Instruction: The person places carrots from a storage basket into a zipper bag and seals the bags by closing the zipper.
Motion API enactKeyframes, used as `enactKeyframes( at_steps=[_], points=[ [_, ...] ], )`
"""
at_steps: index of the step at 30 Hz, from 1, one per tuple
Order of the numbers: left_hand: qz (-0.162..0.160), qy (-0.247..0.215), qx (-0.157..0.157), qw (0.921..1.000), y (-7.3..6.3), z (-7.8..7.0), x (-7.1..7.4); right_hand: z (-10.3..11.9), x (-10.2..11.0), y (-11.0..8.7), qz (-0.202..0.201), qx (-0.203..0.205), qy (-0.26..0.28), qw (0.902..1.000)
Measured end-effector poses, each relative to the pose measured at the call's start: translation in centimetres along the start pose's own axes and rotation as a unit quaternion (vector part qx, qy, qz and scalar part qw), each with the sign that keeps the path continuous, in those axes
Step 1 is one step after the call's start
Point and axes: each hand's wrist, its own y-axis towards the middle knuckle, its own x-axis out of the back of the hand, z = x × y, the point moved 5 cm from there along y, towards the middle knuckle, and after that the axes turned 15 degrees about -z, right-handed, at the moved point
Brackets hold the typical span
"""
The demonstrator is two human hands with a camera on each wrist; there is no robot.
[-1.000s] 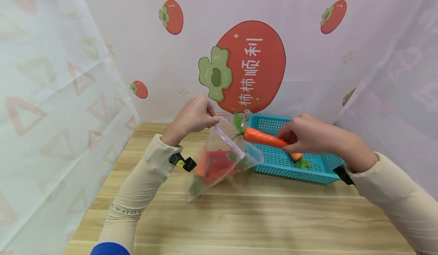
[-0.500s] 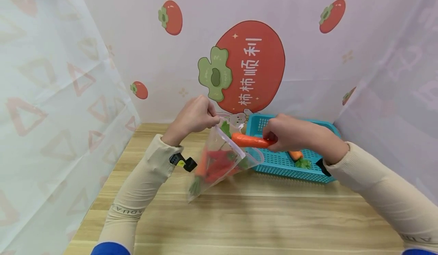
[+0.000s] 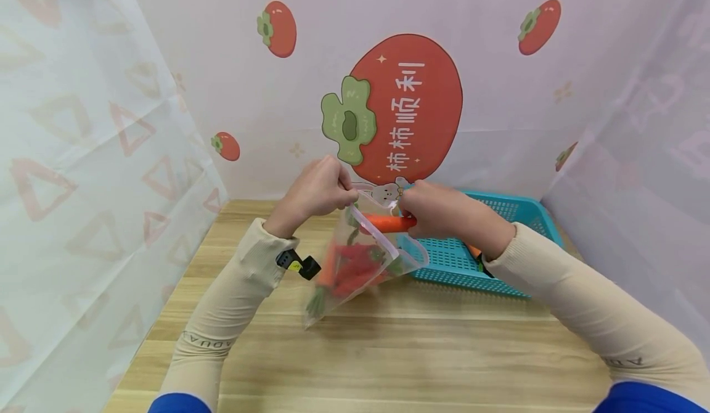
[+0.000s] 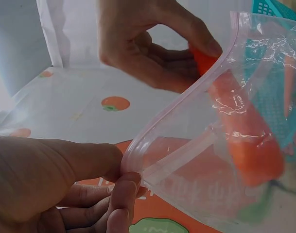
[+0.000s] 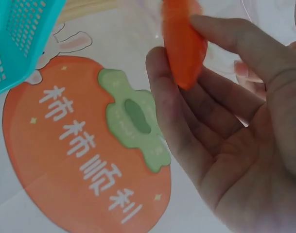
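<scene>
My left hand (image 3: 322, 188) pinches the rim of a clear zip bag (image 4: 186, 155) between thumb and fingers, keeping its mouth apart. Inside the bag's lower part lie several red pieces (image 3: 355, 271) and an orange carrot (image 3: 328, 265) with green leaves, blurred by the plastic. A second carrot (image 5: 184, 48) is pinched at its narrow tip by the thumb and fingers of my right hand (image 3: 435, 209). Its thick leafy end is inside the bag's mouth, seen through the plastic in the left wrist view, while the tip stays outside.
A turquoise basket (image 3: 501, 200) stands behind and right of the bag, partly covered by the right arm. Another carrot (image 3: 474, 251) lies in it. Printed sheets (image 3: 249, 92) wall the wooden table (image 3: 388, 351) at the back and sides.
My right hand has moved left from over the basket, bringing the carrot leaf end first into the bag's mouth. The left hand and bag have stayed almost still.
</scene>
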Motion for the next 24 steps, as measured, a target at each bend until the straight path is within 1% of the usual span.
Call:
enactKeyframes(
  at_steps=[2, 4, 7, 10, 14, 17, 24],
  points=[
    [0.0, -0.002, -0.002, 1.0, 0.0, 0.1, 0.0, 0.5, -0.2, 0.5, -0.006, 0.004, -0.015, 0.9999],
    [0.0, -0.004, -0.001, 1.0, 0.0, 0.2, -0.1, 1.1, -0.5, 0.9, -0.02, 0.015, -0.028, 0.9993],
    [0.0, -0.005, 0.0, 1.0, 0.1, 0.3, -0.1, 1.6, -0.7, 1.1, -0.031, 0.022, -0.043, 0.9983],
    [-0.001, -0.004, -0.002, 1.0, 0.0, 0.4, 0.0, 1.3, -0.6, 0.8, -0.037, 0.011, -0.032, 0.9988],
    [-0.008, -0.006, -0.001, 1.0, 0.0, 0.6, 0.3, -0.2, -0.2, 0.1, -0.038, -0.011, 0.008, 0.9992],
    [-0.01, -0.008, 0.004, 0.9999, 0.0, 0.8, 0.4, -1.9, -0.4, -0.6, -0.023, -0.037, 0.029, 0.9986],
    [-0.007, -0.006, -0.001, 1.0, 0.1, 0.9, 0.3, -6.0, -2.2, -3.0, 0.018, -0.096, 0.032, 0.9947]
  ],
)
